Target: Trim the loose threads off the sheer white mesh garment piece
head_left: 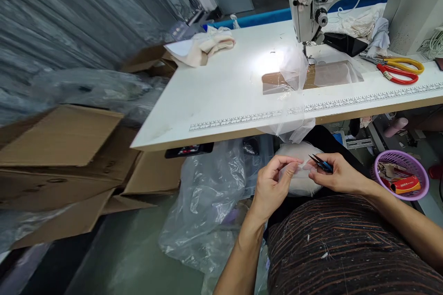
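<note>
Just below the table edge, my left hand (275,182) pinches a piece of thin, sheer white fabric (303,166) between thumb and fingers. My right hand (341,173) is closed around small thread snips (322,164) with dark pointed blades and a blue part. The blades point up and to the left, and the thumb and fingertips are close to the sheer fabric. Whether they also grip it I cannot tell. Under both hands, a pale bundle of cloth (301,186) rests on my lap. More sheer fabric (296,130) hangs over the table edge from the machine.
A sewing machine (314,18) stands on the white table (214,92), which has a ruler strip (242,120). Red and yellow scissors (399,68) lie at right, above a purple basket (379,179). Cardboard boxes (62,143) and a plastic bag (214,184) are at left.
</note>
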Tool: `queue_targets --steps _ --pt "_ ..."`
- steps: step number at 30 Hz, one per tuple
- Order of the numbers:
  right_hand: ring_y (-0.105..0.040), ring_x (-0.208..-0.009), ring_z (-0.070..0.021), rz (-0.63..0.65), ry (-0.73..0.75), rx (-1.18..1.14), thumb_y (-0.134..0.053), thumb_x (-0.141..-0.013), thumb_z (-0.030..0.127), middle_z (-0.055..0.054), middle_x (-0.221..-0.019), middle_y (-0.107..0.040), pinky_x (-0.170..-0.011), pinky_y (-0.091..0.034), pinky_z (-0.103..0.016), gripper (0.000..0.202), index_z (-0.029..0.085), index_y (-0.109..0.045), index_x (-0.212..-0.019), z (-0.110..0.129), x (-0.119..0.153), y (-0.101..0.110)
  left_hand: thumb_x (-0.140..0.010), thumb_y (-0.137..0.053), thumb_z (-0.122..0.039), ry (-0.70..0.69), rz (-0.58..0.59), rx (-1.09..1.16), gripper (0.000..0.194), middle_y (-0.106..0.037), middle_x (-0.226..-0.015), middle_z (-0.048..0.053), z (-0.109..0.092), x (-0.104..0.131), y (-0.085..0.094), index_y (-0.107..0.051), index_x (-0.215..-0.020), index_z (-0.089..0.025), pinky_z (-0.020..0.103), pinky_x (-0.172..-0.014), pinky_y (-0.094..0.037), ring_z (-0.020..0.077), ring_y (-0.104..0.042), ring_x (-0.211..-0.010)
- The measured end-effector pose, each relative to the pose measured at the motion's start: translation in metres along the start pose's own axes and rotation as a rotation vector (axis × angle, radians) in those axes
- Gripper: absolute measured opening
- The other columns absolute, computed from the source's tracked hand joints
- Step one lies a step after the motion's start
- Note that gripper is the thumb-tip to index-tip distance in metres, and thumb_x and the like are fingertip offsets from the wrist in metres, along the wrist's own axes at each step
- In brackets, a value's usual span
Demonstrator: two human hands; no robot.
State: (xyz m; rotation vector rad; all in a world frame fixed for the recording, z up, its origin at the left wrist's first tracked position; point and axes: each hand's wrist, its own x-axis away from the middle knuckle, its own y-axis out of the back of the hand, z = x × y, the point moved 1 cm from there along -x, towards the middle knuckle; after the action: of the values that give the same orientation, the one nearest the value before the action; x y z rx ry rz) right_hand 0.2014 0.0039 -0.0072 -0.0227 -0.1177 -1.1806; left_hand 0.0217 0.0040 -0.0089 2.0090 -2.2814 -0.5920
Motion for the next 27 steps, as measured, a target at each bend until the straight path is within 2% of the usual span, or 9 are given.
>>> queue_targets --steps 3,5,9,13,16,18,22,25,27 --pt "-0.040 -0.056 -0.0092 0.008 -0.012 -0.024 -0.067 -0.077 0.047 0.002 -0.060 -0.053 -0.053 -0.035 -0.023 0.033 0.015 -0.064 -0.071 0.004 0.000 0.004 -0.088 -0.064 -0.035 0.109 0.057 0.119 0.017 -0.075 -0.079 0.003 0.001 0.000 -0.001 -0.066 -0.093 -0.018 0.022 -0.055 -0.052 0.0132 -0.067 -0.059" --pt "-0.042 -0.057 -0.0096 -0.002 -0.013 -0.030 -0.069 -0.076 0.053 0.002 -0.060 -0.055 -0.055 -0.036 -0.024 0.039 0.015 -0.063 -0.068 0.005 0.000 0.006 -0.089 -0.061 -0.030 0.059 0.106 0.138 0.014 -0.075 -0.081 0.004 -0.001 -0.001 0.001 -0.069 -0.087 -0.018 0.023 -0.056 -0.053 0.0125 -0.066 -0.058" --pt "-0.041 -0.053 -0.0093 -0.002 -0.047 -0.041 -0.069 -0.074 0.059 0.002 -0.057 -0.055 -0.051 -0.035 -0.023 0.045 0.016 -0.059 -0.066 0.006 -0.001 0.006 -0.089 -0.055 -0.022 -0.021 0.168 0.105 0.023 -0.076 -0.085 0.006 -0.008 -0.004 0.005 -0.075 -0.077 -0.019 0.024 -0.058 -0.053 0.0124 -0.064 -0.060" --pt "-0.044 -0.053 -0.0102 -0.010 -0.061 -0.022 -0.067 -0.074 0.062 0.001 -0.057 -0.056 -0.050 -0.036 -0.023 0.047 0.017 -0.058 -0.067 0.004 -0.001 0.004 -0.082 -0.061 -0.021 0.088 0.102 0.150 0.015 -0.076 -0.084 0.006 -0.011 -0.004 0.003 -0.076 -0.083 -0.018 0.024 -0.060 -0.053 0.0141 -0.066 -0.065" --pt "-0.044 -0.052 -0.0102 -0.012 -0.054 0.018 -0.064 -0.077 0.063 0.001 -0.059 -0.058 -0.050 -0.036 -0.024 0.047 0.017 -0.059 -0.070 0.003 0.002 0.003 -0.070 -0.074 -0.025 0.185 0.026 0.160 0.009 -0.075 -0.075 0.005 -0.011 -0.004 -0.003 -0.074 -0.074 -0.017 0.025 -0.063 -0.053 0.0159 -0.066 -0.068" --pt "-0.044 -0.054 -0.0105 -0.009 -0.042 0.051 -0.061 -0.081 0.063 0.000 -0.061 -0.058 -0.052 -0.037 -0.024 0.046 0.017 -0.059 -0.072 0.002 0.004 0.002 -0.065 -0.078 -0.027 0.258 -0.017 0.169 0.012 -0.071 -0.066 0.003 -0.010 -0.004 -0.007 -0.072 -0.067 -0.017 0.023 -0.058 -0.050 0.0141 -0.062 -0.061" --pt "-0.047 -0.060 -0.0125 -0.028 0.014 0.192 -0.040 -0.092 0.063 0.000 -0.066 -0.056 -0.058 -0.038 -0.026 0.050 0.019 -0.057 -0.076 0.002 0.009 0.001 -0.061 -0.080 -0.029 0.359 -0.020 0.222 0.017 -0.066 -0.058 0.000 -0.007 -0.004 -0.009 -0.069 -0.063 -0.016 0.020 -0.051 -0.044 0.0101 -0.053 -0.053" --pt "-0.044 -0.059 -0.0135 -0.035 0.047 0.318 -0.017 -0.098 0.061 0.001 -0.065 -0.051 -0.060 -0.038 -0.028 0.059 0.021 -0.053 -0.075 0.002 0.011 0.001 -0.059 -0.081 -0.028 0.373 -0.009 0.248 0.018 -0.065 -0.058 -0.001 -0.005 -0.003 -0.008 -0.068 -0.062 -0.016 0.020 -0.052 -0.043 0.0095 -0.053 -0.053" --pt "-0.042 -0.057 -0.0136 -0.028 0.068 0.366 -0.014 -0.099 0.060 0.001 -0.063 -0.049 -0.059 -0.037 -0.029 0.060 0.021 -0.052 -0.074 0.002 0.012 0.000 -0.059 -0.081 -0.027 0.364 0.000 0.251 0.017 -0.066 -0.060 -0.001 -0.005 -0.003 -0.006 -0.067 -0.062 -0.017 0.021 -0.054 -0.044 0.0102 -0.054 -0.055"
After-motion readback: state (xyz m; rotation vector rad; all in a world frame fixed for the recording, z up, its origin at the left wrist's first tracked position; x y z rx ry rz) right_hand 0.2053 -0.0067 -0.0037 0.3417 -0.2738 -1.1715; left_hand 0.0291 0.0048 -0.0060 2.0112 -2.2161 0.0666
